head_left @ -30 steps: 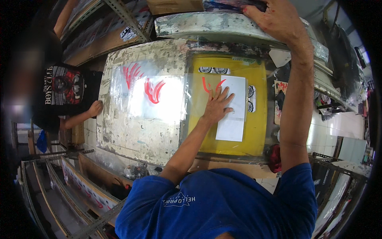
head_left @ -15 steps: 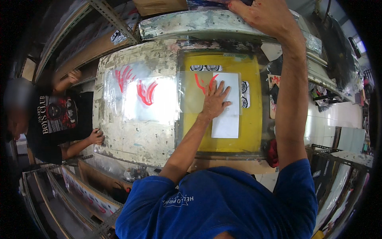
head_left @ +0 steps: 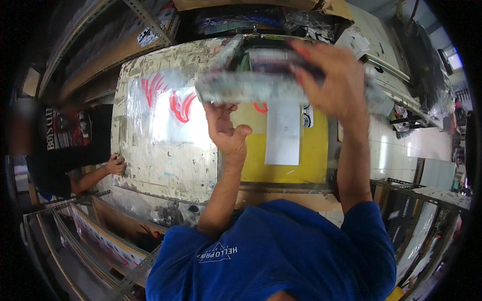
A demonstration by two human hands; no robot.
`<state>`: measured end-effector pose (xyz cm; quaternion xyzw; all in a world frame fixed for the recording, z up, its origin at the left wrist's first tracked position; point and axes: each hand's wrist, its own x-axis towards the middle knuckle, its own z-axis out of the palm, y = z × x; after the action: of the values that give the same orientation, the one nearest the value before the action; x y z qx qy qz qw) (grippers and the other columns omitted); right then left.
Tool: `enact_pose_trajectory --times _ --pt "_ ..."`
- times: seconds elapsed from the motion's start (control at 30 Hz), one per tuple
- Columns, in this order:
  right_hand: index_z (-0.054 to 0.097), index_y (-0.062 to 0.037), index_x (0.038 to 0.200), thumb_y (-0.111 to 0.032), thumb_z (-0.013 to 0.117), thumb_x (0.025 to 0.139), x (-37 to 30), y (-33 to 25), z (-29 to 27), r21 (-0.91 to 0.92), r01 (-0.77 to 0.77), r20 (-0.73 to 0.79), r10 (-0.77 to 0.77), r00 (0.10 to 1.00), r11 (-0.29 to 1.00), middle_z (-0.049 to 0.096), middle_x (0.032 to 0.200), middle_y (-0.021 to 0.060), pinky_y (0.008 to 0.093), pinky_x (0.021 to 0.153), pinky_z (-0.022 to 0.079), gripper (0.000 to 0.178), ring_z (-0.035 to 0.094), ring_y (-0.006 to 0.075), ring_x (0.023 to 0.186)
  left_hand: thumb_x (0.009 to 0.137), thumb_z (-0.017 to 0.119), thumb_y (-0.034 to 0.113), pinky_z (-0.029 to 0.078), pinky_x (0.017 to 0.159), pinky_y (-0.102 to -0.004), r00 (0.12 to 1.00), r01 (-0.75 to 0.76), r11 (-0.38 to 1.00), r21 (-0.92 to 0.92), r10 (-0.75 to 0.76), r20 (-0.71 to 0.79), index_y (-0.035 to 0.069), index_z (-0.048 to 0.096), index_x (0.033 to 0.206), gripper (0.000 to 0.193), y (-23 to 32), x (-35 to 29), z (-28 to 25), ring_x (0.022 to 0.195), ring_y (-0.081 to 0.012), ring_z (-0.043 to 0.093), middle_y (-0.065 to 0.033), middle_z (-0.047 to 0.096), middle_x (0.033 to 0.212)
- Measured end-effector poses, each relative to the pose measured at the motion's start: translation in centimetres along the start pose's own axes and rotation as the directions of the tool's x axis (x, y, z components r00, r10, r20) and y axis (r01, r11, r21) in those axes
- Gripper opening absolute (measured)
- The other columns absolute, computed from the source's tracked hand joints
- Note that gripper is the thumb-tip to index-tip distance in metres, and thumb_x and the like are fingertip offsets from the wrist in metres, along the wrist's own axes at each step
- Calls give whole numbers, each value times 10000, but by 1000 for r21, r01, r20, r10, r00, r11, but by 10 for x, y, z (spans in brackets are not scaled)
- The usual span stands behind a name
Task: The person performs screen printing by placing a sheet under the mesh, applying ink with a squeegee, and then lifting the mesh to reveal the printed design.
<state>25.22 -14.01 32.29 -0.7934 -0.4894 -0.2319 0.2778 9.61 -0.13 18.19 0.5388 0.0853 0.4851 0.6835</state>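
A screen-printing frame (head_left: pixel 246 88), its rails pale and paint-stained, is tilted up over the far part of the yellow board (head_left: pixel 246 168). My left hand (head_left: pixel 227 131) is at the frame's near left corner, fingers bent against the rail's underside and partly hidden, thumb out to the side. Over the frame's right part my right hand (head_left: pixel 334 80) is blurred, red ink on its fingertips. A dark bar-like thing (head_left: pixel 281 61), too smeared to name, lies between its fingers and thumb. Below the frame, a white sheet (head_left: pixel 282 140) lies on the board beside a red printed stroke (head_left: pixel 260 107).
Clear sheets with red flame-like prints (head_left: pixel 182 106) lie on the paint-spotted table (head_left: pixel 150 168) to the left. A co-worker in a black shirt (head_left: pixel 83 133) stands at its left edge, one hand (head_left: pixel 116 164) on it. Metal racks (head_left: pixel 65 241) hold boards at the lower left.
The screen-printing frame has come down toward me with my right hand. My left hand has left the white sheet and moved left to the frame's corner. The co-worker's raised hand is gone from view.
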Motion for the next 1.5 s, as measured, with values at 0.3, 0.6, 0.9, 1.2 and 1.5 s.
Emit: enact_pose_trajectory --times 0.3,0.6,0.9,1.2,1.5 --pt "680 -187 1196 -194 761 725 -152 -18 78 113 -271 389 209 897 956 604 922 86 416 801 423 478 574 296 878 575 928 134 442 994 -436 929 332 768 548 -367 -47 -54 566 1261 798 -39 -112 -114 1151 -296 545 -155 591 1251" --pt "585 -190 1313 -35 686 554 -173 6 145 -85 -290 491 293 820 953 536 1124 88 503 962 311 781 474 298 1098 514 905 258 348 1029 -500 966 -76 371 926 -202 160 34 643 1179 749 -52 -127 -136 1253 -392 395 -183 443 1433" --pt "604 -212 1301 -110 710 623 -76 130 218 -158 -184 312 226 923 970 577 1139 100 488 939 319 693 498 308 1098 548 879 144 331 1048 -507 965 -49 430 902 -214 154 36 610 1234 744 -48 -128 -136 1295 -400 368 -193 415 1461" --pt "658 -201 1265 -34 647 734 -7 189 248 -104 -202 311 225 923 974 664 1253 100 453 961 377 557 580 338 1176 651 859 246 311 1067 -475 962 -69 429 901 -210 174 36 599 1299 729 -45 -129 -137 1263 -368 401 -184 493 1381" --pt "636 -80 1278 -1 651 723 -42 142 180 254 -507 409 383 828 824 653 1248 188 335 1033 443 561 600 329 1205 622 854 110 382 976 -452 980 128 577 807 -199 -13 -10 621 1257 688 -45 -136 -125 1101 -341 493 -181 574 1116"
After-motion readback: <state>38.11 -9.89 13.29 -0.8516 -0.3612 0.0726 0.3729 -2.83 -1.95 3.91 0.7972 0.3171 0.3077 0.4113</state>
